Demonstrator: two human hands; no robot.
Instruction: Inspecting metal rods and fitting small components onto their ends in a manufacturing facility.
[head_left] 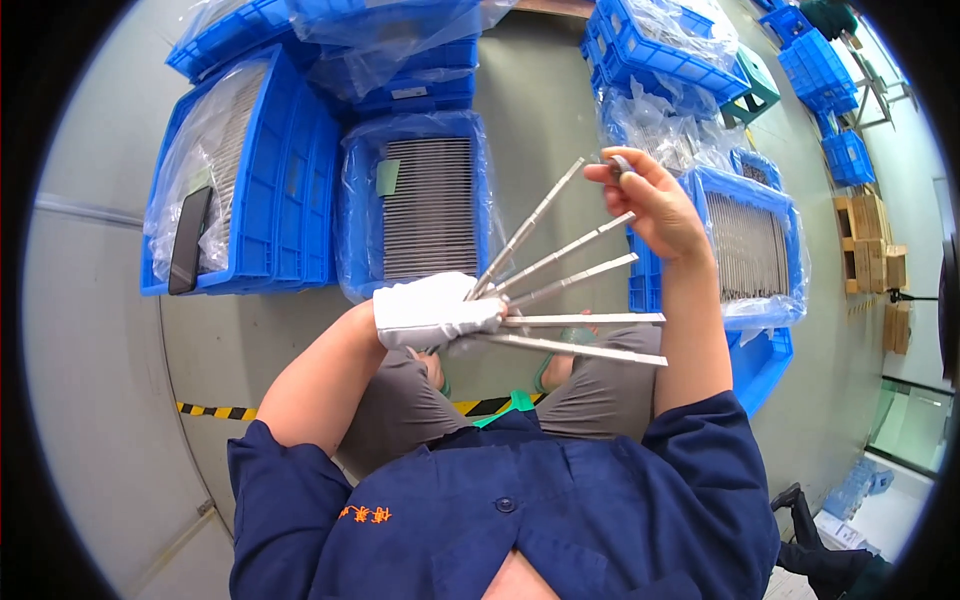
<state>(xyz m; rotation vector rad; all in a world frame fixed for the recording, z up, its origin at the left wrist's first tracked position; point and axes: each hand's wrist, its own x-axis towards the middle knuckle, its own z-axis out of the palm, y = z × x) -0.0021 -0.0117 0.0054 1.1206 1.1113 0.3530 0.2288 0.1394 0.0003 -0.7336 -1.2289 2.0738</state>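
My left hand (437, 308), in a white glove, is closed around several slim metal strips (585, 320). They fan out from the fist to the right, their far ends spread apart. My bare right hand (650, 200) is raised beside the tip of the uppermost strip, with thumb and fingers pinched on a small dark grey piece (621, 166). What that piece is cannot be made out. Straight ahead, past the gloved hand, a plastic-lined blue crate (487, 190) holds rows of similar metal strips, with a pale green slip (388, 177) on top.
Stacked blue crates (305, 170) rise at the left, with a dark phone-like slab (190, 240) on one. At the right another lined crate (798, 250) holds strips. Wooden pallets (868, 235) stand farther right. Yellow-black tape (215, 411) crosses the floor near my legs.
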